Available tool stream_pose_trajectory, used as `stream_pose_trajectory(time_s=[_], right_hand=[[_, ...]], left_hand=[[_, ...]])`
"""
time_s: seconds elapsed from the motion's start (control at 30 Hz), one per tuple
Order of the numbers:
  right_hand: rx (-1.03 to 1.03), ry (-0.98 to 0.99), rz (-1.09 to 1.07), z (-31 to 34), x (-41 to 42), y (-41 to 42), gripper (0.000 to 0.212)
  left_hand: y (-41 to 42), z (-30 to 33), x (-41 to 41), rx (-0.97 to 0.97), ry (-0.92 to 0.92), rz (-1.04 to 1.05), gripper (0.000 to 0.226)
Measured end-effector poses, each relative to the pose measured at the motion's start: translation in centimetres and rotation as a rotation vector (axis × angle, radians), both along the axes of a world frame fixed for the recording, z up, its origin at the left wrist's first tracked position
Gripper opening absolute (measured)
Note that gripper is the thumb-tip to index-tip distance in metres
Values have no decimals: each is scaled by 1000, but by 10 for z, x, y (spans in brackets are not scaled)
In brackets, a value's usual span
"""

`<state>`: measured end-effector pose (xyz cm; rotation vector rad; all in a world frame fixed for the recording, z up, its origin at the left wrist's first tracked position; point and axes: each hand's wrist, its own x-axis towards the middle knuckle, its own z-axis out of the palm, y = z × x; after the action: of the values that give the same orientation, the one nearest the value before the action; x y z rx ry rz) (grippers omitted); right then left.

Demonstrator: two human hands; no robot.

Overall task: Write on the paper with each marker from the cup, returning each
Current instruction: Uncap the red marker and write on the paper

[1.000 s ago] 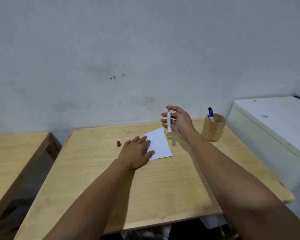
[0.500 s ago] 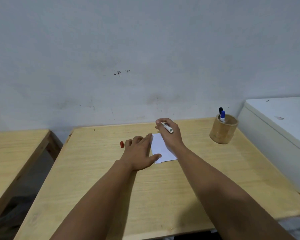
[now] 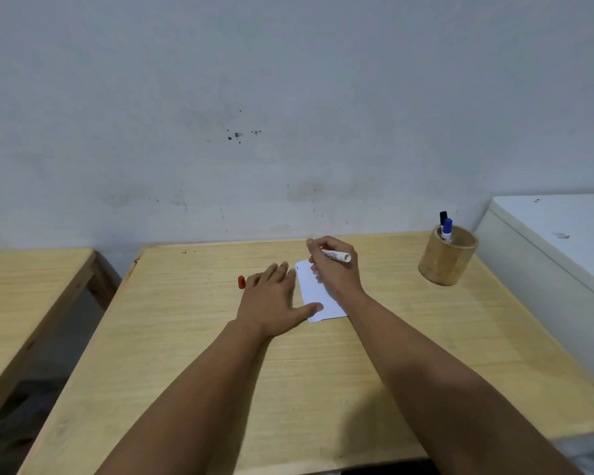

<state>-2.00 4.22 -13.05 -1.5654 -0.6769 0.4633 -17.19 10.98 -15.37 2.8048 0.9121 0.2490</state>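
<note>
While the left hand (image 3: 275, 303) lies flat with fingers spread on the wooden table (image 3: 192, 389), its thumb pinning the near left edge of the white paper (image 3: 311, 291), the right hand (image 3: 335, 269) is closed around a white marker (image 3: 336, 256) over the paper's far end, the marker's butt pointing toward three o'clock. At nine o'clock from the left hand's fingertips sits a red cap (image 3: 241, 282), and well off at two o'clock stands the bamboo cup (image 3: 448, 257), holding a blue-capped marker (image 3: 447, 229) and a black-capped marker (image 3: 443, 217).
</note>
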Motion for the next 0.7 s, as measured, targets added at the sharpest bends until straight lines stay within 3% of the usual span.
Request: stream_pose_trajectory(time_s=[0.07,0.2,0.7], right_hand=[[-41,8,-5,-3,-2,2,33],[-85,18,-11,-15,-1,2,22],[-142,-38,24,-25,5,7,26]], left_hand=[[0,0,0,5,-3,-5,101],[4,-5,-2,7,-8,-34,99],[4,-9,-6,-1,19,-58,96]])
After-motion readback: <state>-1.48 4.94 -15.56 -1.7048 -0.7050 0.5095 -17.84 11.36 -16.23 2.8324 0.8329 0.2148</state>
